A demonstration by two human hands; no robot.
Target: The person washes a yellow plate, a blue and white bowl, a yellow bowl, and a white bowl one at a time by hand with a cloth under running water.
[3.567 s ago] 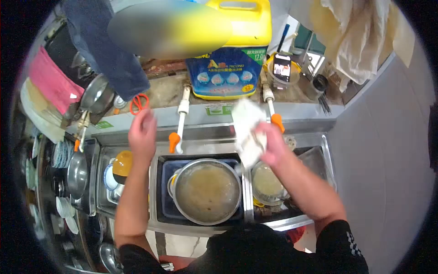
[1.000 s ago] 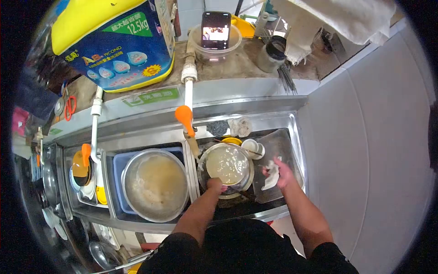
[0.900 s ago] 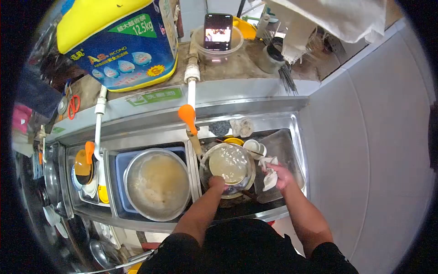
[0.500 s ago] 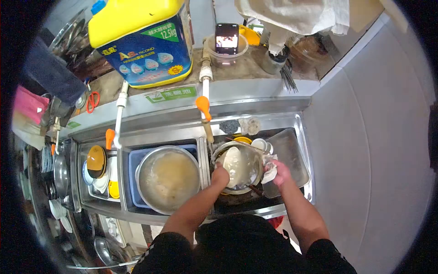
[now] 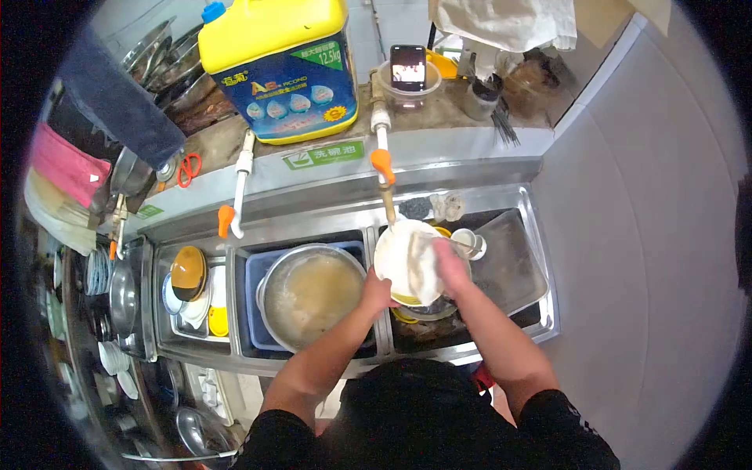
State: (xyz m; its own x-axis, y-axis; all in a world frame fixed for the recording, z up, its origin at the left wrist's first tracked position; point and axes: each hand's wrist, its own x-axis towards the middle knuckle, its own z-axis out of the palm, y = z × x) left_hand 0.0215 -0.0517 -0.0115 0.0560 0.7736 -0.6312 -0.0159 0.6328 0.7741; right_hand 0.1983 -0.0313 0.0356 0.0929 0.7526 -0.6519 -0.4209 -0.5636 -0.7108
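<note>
My left hand [image 5: 377, 291] grips the lower left rim of a white plate [image 5: 391, 249], tilted above the right sink basin. My right hand [image 5: 450, 270], slightly blurred, is closed on a white cloth [image 5: 424, 270] that lies against the plate's face. Below the plate, part of a metal bowl [image 5: 439, 312] shows; the plate and hands hide most of it. Small white cups [image 5: 468, 241] sit just right of the plate, beside a translucent rectangular tray [image 5: 509, 266].
In the middle basin, a large round bowl [image 5: 270, 309] of cloudy water sits in a blue tub [image 5: 252, 333]. Dishes [image 5: 188, 274] fill the left basin. A tap with an orange handle [image 5: 381, 164] hangs over the right sink. A yellow-blue jug [image 5: 290, 102] and a phone [image 5: 408, 69] stand on the ledge.
The plate has come up out of the metal bowl in my left hand. My right hand has moved left, bringing the cloth onto the plate. The whole view has shifted somewhat.
</note>
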